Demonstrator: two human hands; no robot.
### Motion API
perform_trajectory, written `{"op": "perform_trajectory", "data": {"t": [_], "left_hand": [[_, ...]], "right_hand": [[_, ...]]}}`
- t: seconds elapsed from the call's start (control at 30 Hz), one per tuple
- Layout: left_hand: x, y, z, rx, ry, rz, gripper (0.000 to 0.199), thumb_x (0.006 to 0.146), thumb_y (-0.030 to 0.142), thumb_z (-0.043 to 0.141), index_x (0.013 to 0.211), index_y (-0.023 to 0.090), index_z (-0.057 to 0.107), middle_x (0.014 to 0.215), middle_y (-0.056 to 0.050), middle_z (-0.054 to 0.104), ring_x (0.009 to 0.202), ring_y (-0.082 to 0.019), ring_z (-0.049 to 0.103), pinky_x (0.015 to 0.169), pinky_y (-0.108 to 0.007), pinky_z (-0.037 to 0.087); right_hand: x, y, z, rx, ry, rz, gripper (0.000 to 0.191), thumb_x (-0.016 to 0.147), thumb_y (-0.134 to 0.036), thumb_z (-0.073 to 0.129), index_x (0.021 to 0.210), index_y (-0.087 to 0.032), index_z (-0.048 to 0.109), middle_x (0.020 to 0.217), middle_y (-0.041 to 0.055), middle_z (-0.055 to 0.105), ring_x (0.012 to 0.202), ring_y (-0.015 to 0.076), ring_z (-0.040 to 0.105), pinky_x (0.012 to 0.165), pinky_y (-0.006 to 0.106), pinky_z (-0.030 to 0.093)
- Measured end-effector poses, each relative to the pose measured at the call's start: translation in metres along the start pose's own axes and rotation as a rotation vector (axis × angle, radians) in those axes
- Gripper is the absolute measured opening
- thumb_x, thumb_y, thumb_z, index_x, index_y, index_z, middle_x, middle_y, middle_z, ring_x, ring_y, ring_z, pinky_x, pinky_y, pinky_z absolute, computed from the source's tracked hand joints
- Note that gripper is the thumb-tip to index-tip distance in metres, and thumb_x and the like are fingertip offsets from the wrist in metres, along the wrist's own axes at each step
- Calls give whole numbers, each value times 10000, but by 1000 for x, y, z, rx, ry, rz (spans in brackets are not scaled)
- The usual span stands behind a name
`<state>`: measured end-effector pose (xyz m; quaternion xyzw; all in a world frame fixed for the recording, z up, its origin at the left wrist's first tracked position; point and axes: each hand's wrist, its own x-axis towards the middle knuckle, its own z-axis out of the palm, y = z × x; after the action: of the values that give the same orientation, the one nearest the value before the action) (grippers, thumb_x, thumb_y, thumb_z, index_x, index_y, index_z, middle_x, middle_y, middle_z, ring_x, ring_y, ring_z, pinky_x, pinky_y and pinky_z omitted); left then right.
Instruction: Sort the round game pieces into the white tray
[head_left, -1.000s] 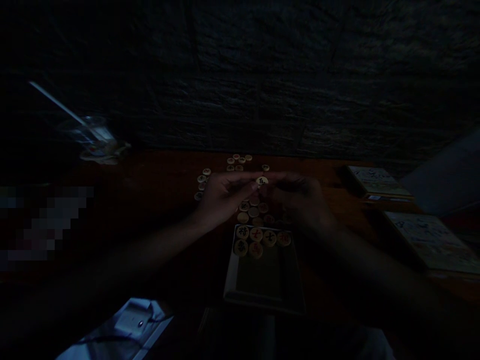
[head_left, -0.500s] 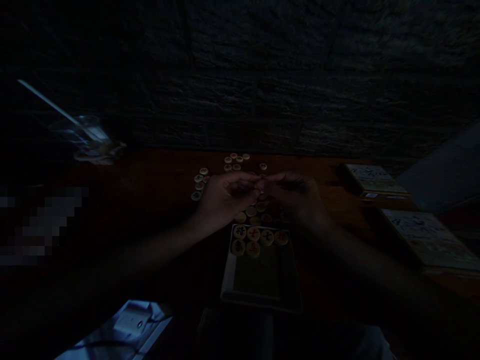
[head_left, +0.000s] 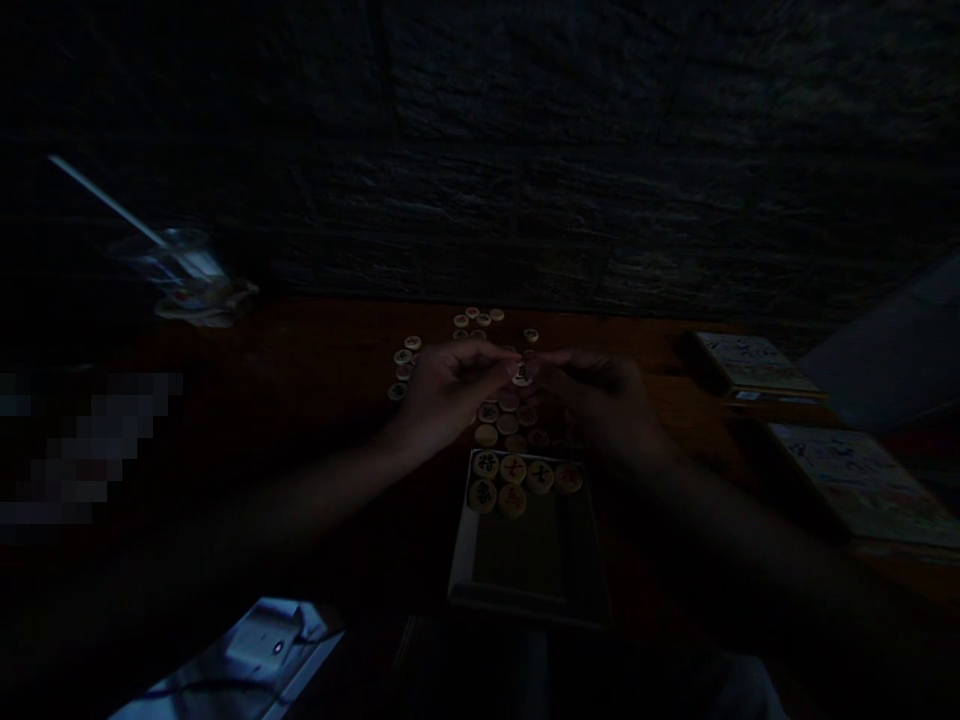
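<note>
Between the fingertips of my left hand [head_left: 450, 395] and my right hand [head_left: 604, 395] is a round chess piece [head_left: 523, 374] with a dark character facing me. Both hands pinch it above the table, one at each side. Nearer me lies an open box [head_left: 463, 560], with two rows of pieces at its far end: four in the far row and two in the second, such as a red-marked piece [head_left: 512, 499]. Loose pieces, some face down like a plain one [head_left: 486, 435], lie under and beyond my hands. The scene is very dark.
A clear cup [head_left: 187, 265] with a straw stands at the back left by a stone wall [head_left: 480, 200]. Two flat decorated boxes [head_left: 754, 362] [head_left: 862, 480] lie on the wooden table [head_left: 322, 350] at the right. A pale device [head_left: 266, 635] sits at the lower left.
The piece between my fingers has turned so that its marked face shows. The view has shifted slightly, and my hands remain close together.
</note>
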<state>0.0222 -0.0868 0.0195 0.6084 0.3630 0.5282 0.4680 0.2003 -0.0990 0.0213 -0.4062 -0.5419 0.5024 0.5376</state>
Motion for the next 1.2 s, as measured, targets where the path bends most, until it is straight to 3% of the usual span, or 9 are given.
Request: {"op": "perform_trajectory", "data": {"t": [0.17,0.4,0.67,0.8,0.97,1.2], "left_hand": [[-1,-2,0,-16,-17,37,218,774,274,840,954,165,785,958,-81,812,864,-206,777,805,-327,635],[-3,-2,1,-1,-79,39,300,743,210,850,1029,161,777,1039,-105,809,909,-228,784,797,-333,646],[-3,-3,0,-32,-100,50,329,700,201,904,1009,173,793,1041,-93,813,904,-222,791,816,-320,647],[-4,0,0,-106,-85,-13,368,709,252,910,1052,175,802,1077,-107,807,946,-248,788,888,-383,644],[-1,-3,-1,-226,-54,-68,283,777,313,868,1025,189,815,1031,-95,815,865,-244,797,885,-438,655],[0,-5,-4,-295,-52,-91,235,799,291,854,1010,196,812,1031,-75,814,874,-216,793,878,-382,657]], "right_hand": [[0,0,-1,59,-8,-4,303,654,-373,926,893,-216,825,828,37,807,675,164,730,686,303,609],[-3,-2,3,15,-3,85,341,664,-450,918,815,-177,783,707,32,761,552,132,661,512,239,531],[-5,-6,4,40,0,89,368,620,-470,940,786,-187,773,663,16,743,530,131,648,488,238,527],[-2,-7,2,-14,-12,45,327,681,-480,903,808,-194,811,704,32,760,588,139,671,563,260,555],[0,-4,-1,-43,-29,-12,325,735,-496,863,894,-214,840,778,38,786,653,148,688,620,263,554],[-1,-4,0,-24,-46,-6,295,796,-483,820,955,-235,845,857,42,807,739,168,727,690,275,564]]}}
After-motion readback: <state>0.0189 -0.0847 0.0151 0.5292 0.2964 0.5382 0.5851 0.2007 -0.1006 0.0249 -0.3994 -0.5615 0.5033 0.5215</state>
